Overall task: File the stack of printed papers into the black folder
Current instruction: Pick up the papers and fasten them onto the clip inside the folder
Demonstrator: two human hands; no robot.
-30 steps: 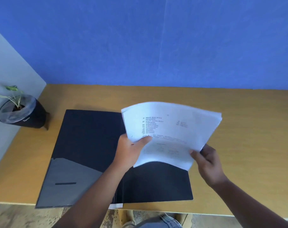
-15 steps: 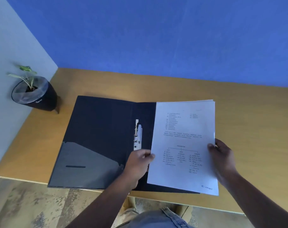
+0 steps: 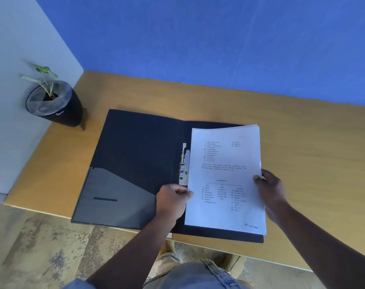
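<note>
1. Left hand [image 3: 173, 202]: fingers curled, thumb on top, pinching the left edge of the stack of printed papers [image 3: 225, 180] low down, just below the metal clip [image 3: 184, 165].
2. Right hand [image 3: 270, 189]: thumb on the top sheet, fingers beneath, gripping the right edge at mid-height.
3. Stack of printed papers: lay over the right-hand panel of the open black folder [image 3: 139, 163], printed face up. Long axis ran from the counter's near edge towards the far wall; heading text at the far end, "E-mail" mark at the near right corner. Far edge curled up slightly; whether the stack rested fully flat could not be told.
4. Metal clip: sat on the spine, just beside the papers' left edge.
5. Handling note, as a judgement: square the sheets, keep the left edge parallel to the spine, slide it under the clip before loosening either pinch.
6. Counter [image 3: 302, 147]: wooden. A potted plant [image 3: 52, 103] stood at the far left, well apart.
</note>
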